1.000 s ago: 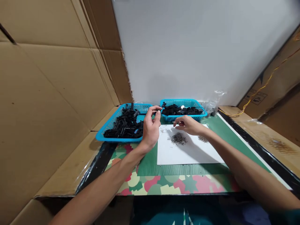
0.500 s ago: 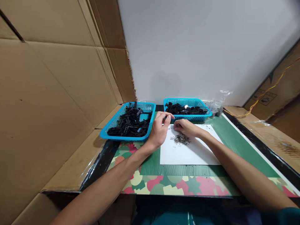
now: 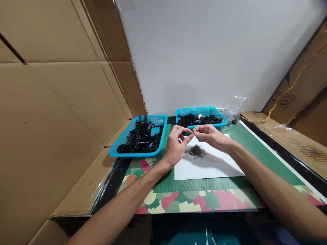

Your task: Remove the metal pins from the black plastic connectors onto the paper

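Note:
My left hand (image 3: 176, 144) is closed, thumb and forefinger pinched together above the left part of a white sheet (image 3: 204, 170). Fingertip to fingertip with it, my right hand (image 3: 209, 135) pinches too; a thin, dark sliver shows at its fingertips, too small to name. What the left fingers grip is hidden. Below both hands, a pile of small metal wire pieces (image 3: 196, 151), like tiny springs or clips, lies on the sheet.
A blue basket (image 3: 139, 155) of black plastic parts (image 3: 143, 136) stands at left. Behind my hands is a second blue basket (image 3: 201, 109), also holding black parts. Right of it sits a clear plastic bag (image 3: 233, 110). Cardboard (image 3: 63, 102) walls the left side.
My right hand has lifted from the sheet beside the wire pile and come up to meet my left fingertips. My left thumb and forefinger have come together. The view has shifted slightly.

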A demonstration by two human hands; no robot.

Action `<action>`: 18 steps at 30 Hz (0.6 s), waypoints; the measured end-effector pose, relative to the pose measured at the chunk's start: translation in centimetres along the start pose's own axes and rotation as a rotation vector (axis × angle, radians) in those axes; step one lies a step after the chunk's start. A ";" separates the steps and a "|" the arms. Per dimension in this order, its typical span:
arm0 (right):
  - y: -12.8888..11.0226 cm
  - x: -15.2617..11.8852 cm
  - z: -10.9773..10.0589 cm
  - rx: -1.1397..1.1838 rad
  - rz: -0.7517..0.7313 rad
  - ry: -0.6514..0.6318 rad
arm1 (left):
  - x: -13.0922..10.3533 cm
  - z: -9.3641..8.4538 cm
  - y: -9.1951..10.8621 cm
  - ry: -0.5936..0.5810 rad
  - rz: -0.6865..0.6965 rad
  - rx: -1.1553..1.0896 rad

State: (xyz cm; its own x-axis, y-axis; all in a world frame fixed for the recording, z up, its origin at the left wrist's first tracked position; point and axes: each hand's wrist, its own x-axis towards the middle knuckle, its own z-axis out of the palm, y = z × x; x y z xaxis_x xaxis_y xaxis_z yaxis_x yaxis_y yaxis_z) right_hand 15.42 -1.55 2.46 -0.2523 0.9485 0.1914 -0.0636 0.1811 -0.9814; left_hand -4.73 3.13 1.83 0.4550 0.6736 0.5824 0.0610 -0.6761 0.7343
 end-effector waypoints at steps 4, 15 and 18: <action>0.1 -0.1 0.8 0.057 -0.020 0.008 | -0.1 0.0 0.2 0.011 -0.004 0.001; 0.1 -0.9 1.0 -0.062 -0.126 0.285 | -0.1 0.0 -0.2 -0.023 -0.082 -0.018; 0.4 -1.4 1.1 -0.115 -0.131 0.330 | -0.3 0.2 -0.4 -0.067 -0.097 -0.045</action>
State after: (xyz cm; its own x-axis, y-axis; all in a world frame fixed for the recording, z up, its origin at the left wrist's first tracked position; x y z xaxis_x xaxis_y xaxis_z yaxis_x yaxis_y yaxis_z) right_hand 14.66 -3.15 1.83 0.0767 0.9447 0.3190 0.0388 0.3168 -0.9477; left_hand -4.69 3.08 1.27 0.5076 0.7128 0.4840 0.0684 -0.5933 0.8021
